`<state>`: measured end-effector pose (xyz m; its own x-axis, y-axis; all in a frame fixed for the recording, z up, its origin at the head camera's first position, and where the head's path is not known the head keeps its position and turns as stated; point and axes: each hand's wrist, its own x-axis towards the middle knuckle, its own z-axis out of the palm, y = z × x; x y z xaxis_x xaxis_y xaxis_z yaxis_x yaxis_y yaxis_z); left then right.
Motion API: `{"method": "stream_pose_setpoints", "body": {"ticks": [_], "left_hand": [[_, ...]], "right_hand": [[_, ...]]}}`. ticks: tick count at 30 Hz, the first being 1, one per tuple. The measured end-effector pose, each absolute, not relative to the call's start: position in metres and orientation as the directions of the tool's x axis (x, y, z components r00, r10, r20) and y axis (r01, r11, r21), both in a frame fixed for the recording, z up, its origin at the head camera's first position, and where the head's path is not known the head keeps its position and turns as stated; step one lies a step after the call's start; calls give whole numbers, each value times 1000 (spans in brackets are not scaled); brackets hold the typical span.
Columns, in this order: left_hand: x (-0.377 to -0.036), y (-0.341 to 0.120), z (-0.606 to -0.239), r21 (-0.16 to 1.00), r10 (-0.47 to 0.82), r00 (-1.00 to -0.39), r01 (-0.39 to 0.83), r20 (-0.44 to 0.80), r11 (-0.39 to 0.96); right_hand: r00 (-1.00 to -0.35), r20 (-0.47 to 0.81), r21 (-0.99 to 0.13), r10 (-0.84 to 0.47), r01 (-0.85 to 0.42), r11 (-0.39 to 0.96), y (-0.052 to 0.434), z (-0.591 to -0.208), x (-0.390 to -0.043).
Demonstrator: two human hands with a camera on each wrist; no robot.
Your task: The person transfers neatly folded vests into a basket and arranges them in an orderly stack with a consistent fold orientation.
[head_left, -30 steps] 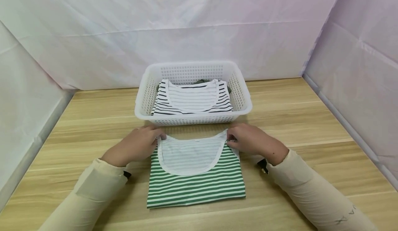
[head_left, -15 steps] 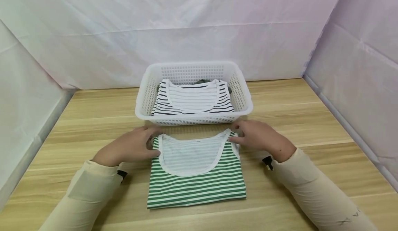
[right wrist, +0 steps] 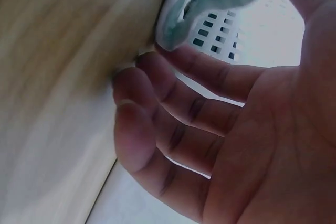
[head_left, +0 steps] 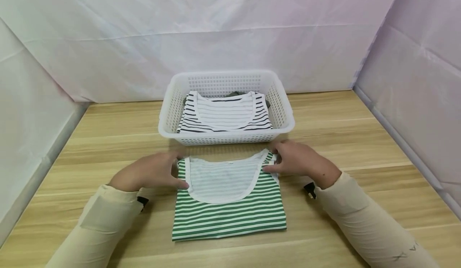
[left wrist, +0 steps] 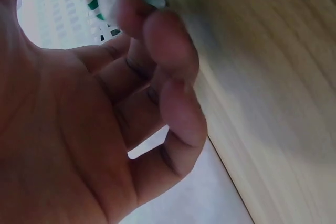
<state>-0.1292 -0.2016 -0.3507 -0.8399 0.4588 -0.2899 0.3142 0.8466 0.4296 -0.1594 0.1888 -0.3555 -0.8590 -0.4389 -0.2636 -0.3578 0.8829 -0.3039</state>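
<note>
A folded green-and-white striped tank top [head_left: 230, 216] lies flat on the wooden table, its wide white neckline toward the basket. At its left shoulder is my left hand [head_left: 151, 172], the thumb over the stripes and the fingers spread around the far corner. My right hand [head_left: 299, 160] is at the other shoulder in much the same way, thumb on the strap. In the left wrist view, bent fingers [left wrist: 178, 106] reach down by the tabletop beside the cloth. The right wrist view shows fingers [right wrist: 136, 135] low at the table, with the index fingertip right under the shirt's edge.
Just beyond the shirt stands a white perforated plastic basket [head_left: 288, 125]. Inside it lies a folded black-and-white striped top [head_left: 225, 115], with dark green cloth [head_left: 235, 93] showing behind. White sheeting [head_left: 223, 51] encloses the wooden table [head_left: 342, 140] at the back and sides.
Both hands have let go of the shirt's shoulders, which they pinched earlier. Their thumbs and fingers have spread apart around the upper corners. The shirt lies almost where it was.
</note>
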Motion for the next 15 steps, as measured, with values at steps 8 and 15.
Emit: {"method": "stream_pose_setpoints", "body": {"ticks": [8, 15], "left_hand": [[-129, -194, -355, 417, 474, -825, 331, -308, 846], [-129, -190, -357, 448, 491, -806, 325, -330, 833]], "right_hand": [[-849, -257, -315, -461, -377, 871, 187, -361, -158], [-809, -278, -411, -517, -386, 826, 181, -362, -157]]}}
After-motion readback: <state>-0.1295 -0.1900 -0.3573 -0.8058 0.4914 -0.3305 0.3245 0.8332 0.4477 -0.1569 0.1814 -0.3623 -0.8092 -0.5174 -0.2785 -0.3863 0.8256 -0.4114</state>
